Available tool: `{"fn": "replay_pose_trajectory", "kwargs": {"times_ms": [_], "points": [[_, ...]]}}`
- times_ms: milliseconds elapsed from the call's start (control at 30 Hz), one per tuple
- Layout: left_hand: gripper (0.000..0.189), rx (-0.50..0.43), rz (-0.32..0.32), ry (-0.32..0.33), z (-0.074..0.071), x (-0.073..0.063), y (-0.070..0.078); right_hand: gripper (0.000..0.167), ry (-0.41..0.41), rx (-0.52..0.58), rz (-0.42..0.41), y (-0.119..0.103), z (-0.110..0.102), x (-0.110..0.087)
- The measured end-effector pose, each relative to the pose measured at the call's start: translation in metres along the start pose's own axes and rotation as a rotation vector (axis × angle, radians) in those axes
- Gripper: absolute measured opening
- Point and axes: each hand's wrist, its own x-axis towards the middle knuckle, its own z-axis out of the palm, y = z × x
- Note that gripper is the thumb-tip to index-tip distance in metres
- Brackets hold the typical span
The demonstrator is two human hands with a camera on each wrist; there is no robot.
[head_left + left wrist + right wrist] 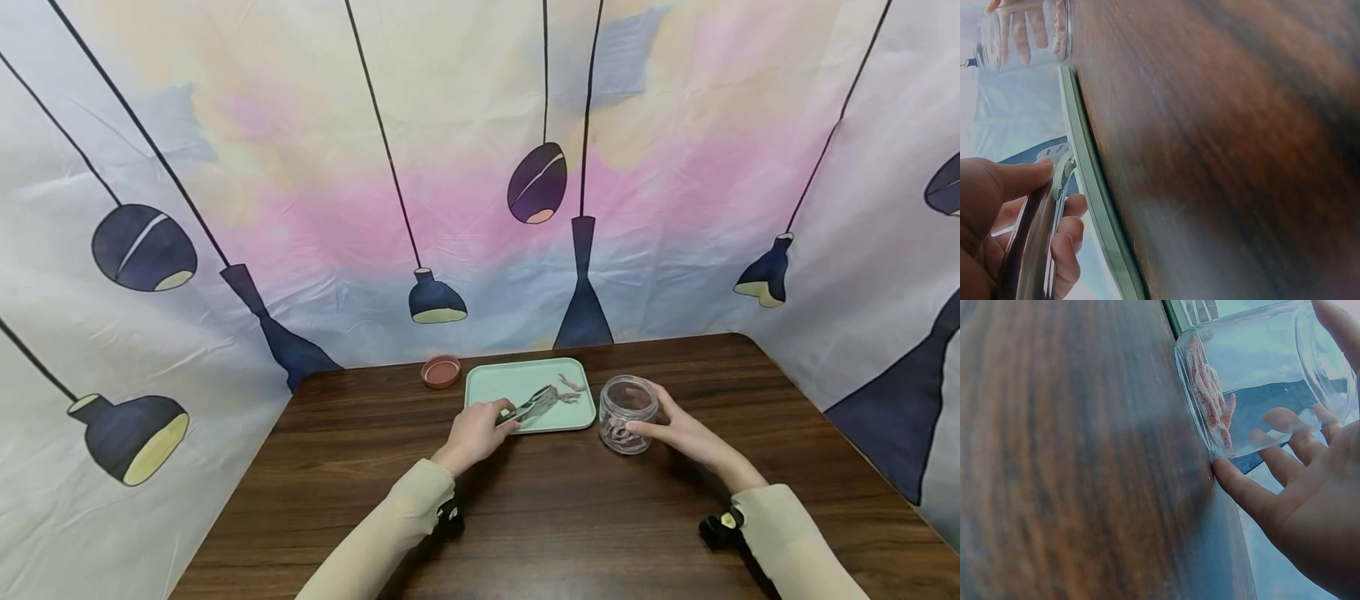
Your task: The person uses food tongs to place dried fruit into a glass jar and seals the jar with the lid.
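Observation:
My left hand (476,433) grips a pair of metal tongs (536,403), thumb on one arm and fingers under the other. The tongs' heads lie over the light green tray (491,382), right at some thin pinkish-brown strips (570,397) on it. To the right of the tray, a clear glass jar (628,406) stands upright on the table without a lid. More strips (1209,394) lie at its bottom. My right hand (688,435) holds the jar from its right side, thumb in front and fingers around the back, as the right wrist view shows.
A small reddish-brown round lid (441,372) lies left of the tray near the table's back edge. The dark wood table (555,517) reaches back to a cloth (480,192) printed with hanging lamps.

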Motion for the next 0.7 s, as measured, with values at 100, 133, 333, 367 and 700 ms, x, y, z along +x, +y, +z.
{"fn": "replay_pose_trajectory", "kwargs": {"times_ms": [100, 133, 333, 367, 700], "points": [[0.025, 0.005, 0.006, 0.017, -0.0012, 0.0004, -0.0009, 0.082, 0.002, 0.004, -0.003, -0.0014, -0.0007, 0.0000], [0.025, 0.004, 0.008, 0.021, -0.0016, 0.0005, -0.0011, 0.082, 0.003, 0.004, -0.002, -0.0016, -0.0010, 0.0001], [0.022, -0.020, 0.014, 0.027, -0.0028, -0.0004, -0.0036, 0.081, 0.002, 0.001, 0.002, -0.0016, -0.0008, 0.0006], [0.022, -0.021, 0.014, 0.026, -0.0028, -0.0006, -0.0044, 0.081, 0.000, 0.002, 0.001, -0.0013, -0.0005, 0.0006], [0.022, -0.033, -0.009, 0.032, -0.0104, -0.0010, -0.0079, 0.083, -0.004, 0.001, 0.001, 0.0004, 0.0000, -0.0004]]}}
